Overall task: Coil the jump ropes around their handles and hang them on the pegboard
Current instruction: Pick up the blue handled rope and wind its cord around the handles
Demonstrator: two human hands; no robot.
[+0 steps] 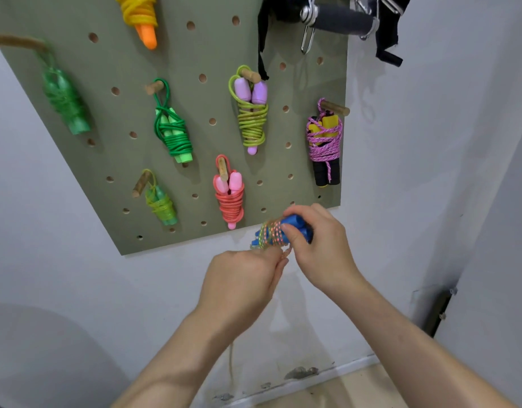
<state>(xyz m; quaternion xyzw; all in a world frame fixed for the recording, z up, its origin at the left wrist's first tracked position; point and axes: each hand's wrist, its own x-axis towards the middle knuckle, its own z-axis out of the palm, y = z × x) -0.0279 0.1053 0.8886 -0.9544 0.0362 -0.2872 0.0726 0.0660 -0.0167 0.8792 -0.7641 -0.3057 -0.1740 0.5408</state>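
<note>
Right hand [318, 248]: fingers curled tight round pair of blue handles [296, 222], held level just below pegboard [112, 119] bottom edge. Multicolour rope [272, 234] coiled round handles' left end. Left hand [242, 278]: curled, fingertips pinching rope strand under coil; strand blurred, mostly hidden behind fingers. Handle tips partly covered by coil and right palm. Yellow rope bundle [139, 16] cut off by top of frame. Coral rope bundle [230, 201] hangs just above-left of hands. Bare wall [62, 275] below board.
</note>
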